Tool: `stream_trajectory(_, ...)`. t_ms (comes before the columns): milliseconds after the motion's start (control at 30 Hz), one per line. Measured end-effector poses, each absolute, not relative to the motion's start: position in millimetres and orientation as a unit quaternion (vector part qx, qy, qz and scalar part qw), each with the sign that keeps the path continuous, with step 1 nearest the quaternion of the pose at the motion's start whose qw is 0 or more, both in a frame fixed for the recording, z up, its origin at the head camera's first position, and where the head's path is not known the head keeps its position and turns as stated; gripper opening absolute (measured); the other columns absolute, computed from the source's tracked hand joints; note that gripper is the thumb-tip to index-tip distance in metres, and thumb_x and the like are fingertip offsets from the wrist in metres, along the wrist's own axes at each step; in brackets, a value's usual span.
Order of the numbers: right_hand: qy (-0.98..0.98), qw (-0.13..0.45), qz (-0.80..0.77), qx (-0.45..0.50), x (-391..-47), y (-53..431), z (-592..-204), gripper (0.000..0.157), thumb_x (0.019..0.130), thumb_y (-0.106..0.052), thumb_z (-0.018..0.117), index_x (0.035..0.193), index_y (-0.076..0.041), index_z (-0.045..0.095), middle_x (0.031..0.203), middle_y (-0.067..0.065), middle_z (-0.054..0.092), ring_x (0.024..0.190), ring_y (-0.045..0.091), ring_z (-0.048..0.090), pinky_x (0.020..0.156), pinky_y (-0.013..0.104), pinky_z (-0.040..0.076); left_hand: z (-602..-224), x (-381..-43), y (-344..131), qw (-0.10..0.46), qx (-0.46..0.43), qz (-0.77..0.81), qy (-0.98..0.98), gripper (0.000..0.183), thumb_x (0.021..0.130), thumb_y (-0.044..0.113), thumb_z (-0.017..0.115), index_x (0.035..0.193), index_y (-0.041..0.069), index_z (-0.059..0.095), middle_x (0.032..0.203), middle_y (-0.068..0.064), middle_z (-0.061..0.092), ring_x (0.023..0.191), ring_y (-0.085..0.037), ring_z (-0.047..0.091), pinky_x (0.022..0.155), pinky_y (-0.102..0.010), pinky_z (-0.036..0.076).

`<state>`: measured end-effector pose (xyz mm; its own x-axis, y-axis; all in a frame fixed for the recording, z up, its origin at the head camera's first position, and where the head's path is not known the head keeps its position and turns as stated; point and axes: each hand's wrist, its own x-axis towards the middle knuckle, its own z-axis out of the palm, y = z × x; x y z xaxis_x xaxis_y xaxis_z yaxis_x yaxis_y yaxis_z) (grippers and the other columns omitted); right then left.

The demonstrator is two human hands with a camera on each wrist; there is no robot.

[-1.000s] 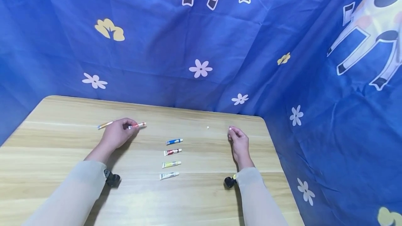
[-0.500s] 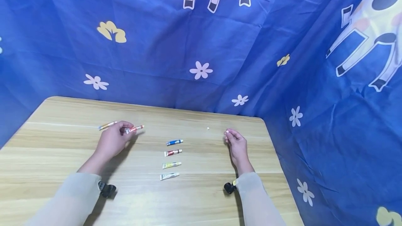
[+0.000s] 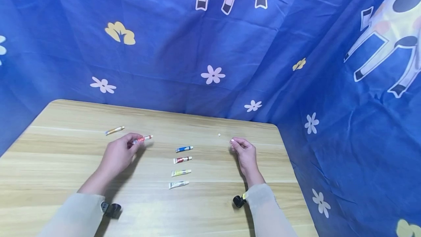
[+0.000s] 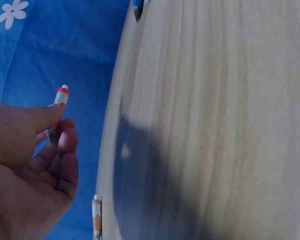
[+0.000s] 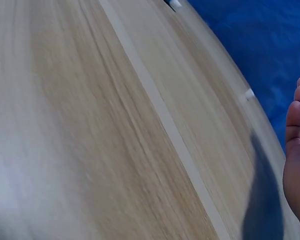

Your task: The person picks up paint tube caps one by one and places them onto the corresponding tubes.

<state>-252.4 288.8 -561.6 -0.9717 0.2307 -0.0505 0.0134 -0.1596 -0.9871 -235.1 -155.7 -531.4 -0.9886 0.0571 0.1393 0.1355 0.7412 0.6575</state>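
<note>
My left hand (image 3: 116, 153) pinches a small red paint tube (image 3: 144, 139) between thumb and fingers, above the table's left half. In the left wrist view the red tube's narrow white tip (image 4: 65, 87) points up, away from the palm. Over on the right, my right hand (image 3: 246, 157) pinches a tiny white cap (image 3: 232, 140) between thumb and forefinger. Another small white cap (image 3: 219, 134) lies on the table just left of that hand. Behind the left hand lies an ochre paint tube (image 3: 115, 130).
Between the hands several tubes lie in a column: blue (image 3: 184, 149), dark red (image 3: 182, 160), yellow (image 3: 181, 173) and silvery white (image 3: 178, 184). The wooden table (image 3: 210, 211) meets a blue patterned cloth (image 3: 158, 65) along its back and right edges.
My right hand has moved left with the cap, closer to the one on the table. My left hand, with the red tube, has come slightly nearer the front, uncovering the ochre tube.
</note>
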Motion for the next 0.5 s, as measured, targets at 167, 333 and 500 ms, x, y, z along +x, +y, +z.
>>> stream_trajectory(167, -0.639, 0.058, 0.762, -0.086, -246.8, 278.0, -558.0, 0.01, 0.097, 0.002, 0.077, 0.106, 0.0, 0.08, 0.088, -0.003, 0.082, 0.078, 0.011, 0.074, 0.077, 0.024, 0.064, -527.7, -226.4, -146.7, 0.076, -0.07, -0.36, -0.927, 0.024, 0.102, 0.017, 0.076, 0.123, 0.006, 0.075, 0.081, -0.005, 0.072, 0.065, -0.015, 0.054, 0.062, -0.031, 0.045)
stream_trajectory(333, -0.638, 0.04, 0.765, -0.074, -241.1, 266.5, -557.4, 0.01, 0.097, 0.004, 0.076, 0.103, -0.003, 0.08, 0.088, -0.003, 0.082, 0.078, 0.01, 0.075, 0.077, 0.023, 0.064, -526.8, -217.3, -136.3, 0.08, -0.076, -0.364, -0.925, 0.023, 0.101, 0.014, 0.077, 0.123, 0.008, 0.076, 0.081, -0.005, 0.073, 0.066, -0.013, 0.056, 0.062, -0.03, 0.047)
stream_trajectory(500, -0.657, 0.031, 0.751, -0.058, -237.7, 254.3, -555.4, 0.011, 0.096, 0.005, 0.077, 0.104, -0.001, 0.079, 0.088, -0.004, 0.082, 0.081, 0.012, 0.077, 0.08, 0.026, 0.065, -529.2, -211.4, -128.2, 0.061, -0.07, -0.377, -0.922, 0.026, 0.102, 0.018, 0.076, 0.126, 0.008, 0.074, 0.079, -0.004, 0.072, 0.061, -0.013, 0.053, 0.054, -0.025, 0.044)
